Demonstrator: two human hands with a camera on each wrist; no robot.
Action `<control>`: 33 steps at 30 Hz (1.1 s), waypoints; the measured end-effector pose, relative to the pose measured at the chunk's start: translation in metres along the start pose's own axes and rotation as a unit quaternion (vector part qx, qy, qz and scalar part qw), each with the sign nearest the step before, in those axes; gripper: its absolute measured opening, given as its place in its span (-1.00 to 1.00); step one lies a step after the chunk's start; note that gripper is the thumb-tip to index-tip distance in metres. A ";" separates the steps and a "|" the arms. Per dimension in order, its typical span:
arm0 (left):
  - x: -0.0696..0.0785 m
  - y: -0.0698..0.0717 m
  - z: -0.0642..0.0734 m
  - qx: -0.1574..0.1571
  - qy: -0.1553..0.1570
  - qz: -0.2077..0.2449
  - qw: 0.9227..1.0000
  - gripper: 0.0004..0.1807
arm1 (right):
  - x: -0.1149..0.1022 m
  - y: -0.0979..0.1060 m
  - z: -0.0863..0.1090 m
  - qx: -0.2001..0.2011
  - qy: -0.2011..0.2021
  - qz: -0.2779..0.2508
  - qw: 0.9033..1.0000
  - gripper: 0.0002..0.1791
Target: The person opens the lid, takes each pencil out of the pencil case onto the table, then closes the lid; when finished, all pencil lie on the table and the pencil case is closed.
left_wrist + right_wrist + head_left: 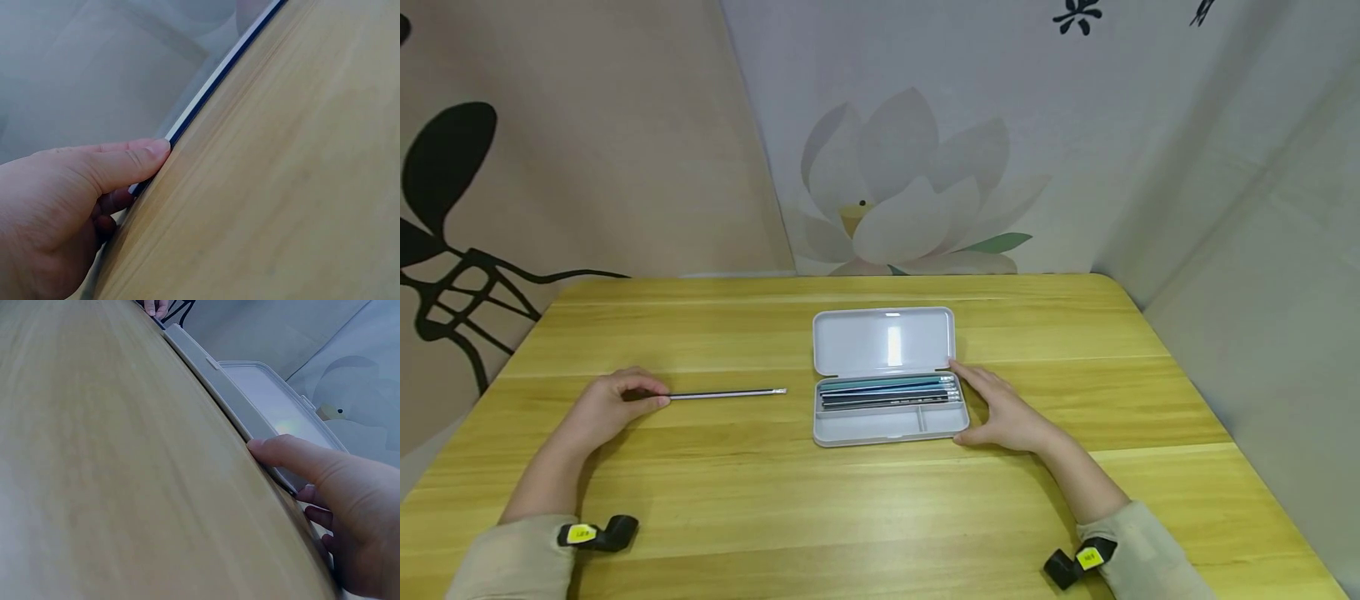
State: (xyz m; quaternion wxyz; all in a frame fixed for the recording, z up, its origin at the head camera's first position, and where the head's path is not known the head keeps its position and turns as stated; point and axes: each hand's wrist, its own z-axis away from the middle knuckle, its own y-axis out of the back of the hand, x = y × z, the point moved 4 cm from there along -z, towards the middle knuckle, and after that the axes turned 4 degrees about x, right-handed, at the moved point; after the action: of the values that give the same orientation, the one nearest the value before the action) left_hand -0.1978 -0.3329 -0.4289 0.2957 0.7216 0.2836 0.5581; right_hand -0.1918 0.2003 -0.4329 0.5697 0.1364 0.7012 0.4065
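On the table lies a light grey pencil case (865,428), its lid (857,342) folded back. Several dark and blue-green pencils (887,392) lie side by side in its long rear compartment. Left of the case, my left hand (613,404) pinches one dark pencil (730,394) with a pale stripe near its left end; the pencil's metal-capped end points toward the case. The left wrist view shows the thumb on this pencil (219,78). My right hand (1007,412) holds the case's right end, thumb at the front corner (259,450) and fingers reaching round to the hinge side.
The light wooden table (880,517) has rounded far corners. Behind it hangs a pale cloth (760,167) printed with a lotus and dark shapes. The case's front section has a small divider (921,419) toward its right. Both wrists carry black camera mounts (617,533).
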 end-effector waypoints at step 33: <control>0.072 -0.015 -0.007 0.051 -0.051 0.078 0.994 -0.75 | 0.001 0.000 -0.001 0.002 0.012 0.005 1.000 0.19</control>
State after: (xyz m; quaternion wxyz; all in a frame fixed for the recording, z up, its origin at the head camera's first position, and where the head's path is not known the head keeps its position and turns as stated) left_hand -0.1904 -0.2686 -0.3930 0.2285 0.7827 0.2391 0.5272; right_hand -0.1925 0.2006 -0.4338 0.5587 0.1357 0.7083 0.4096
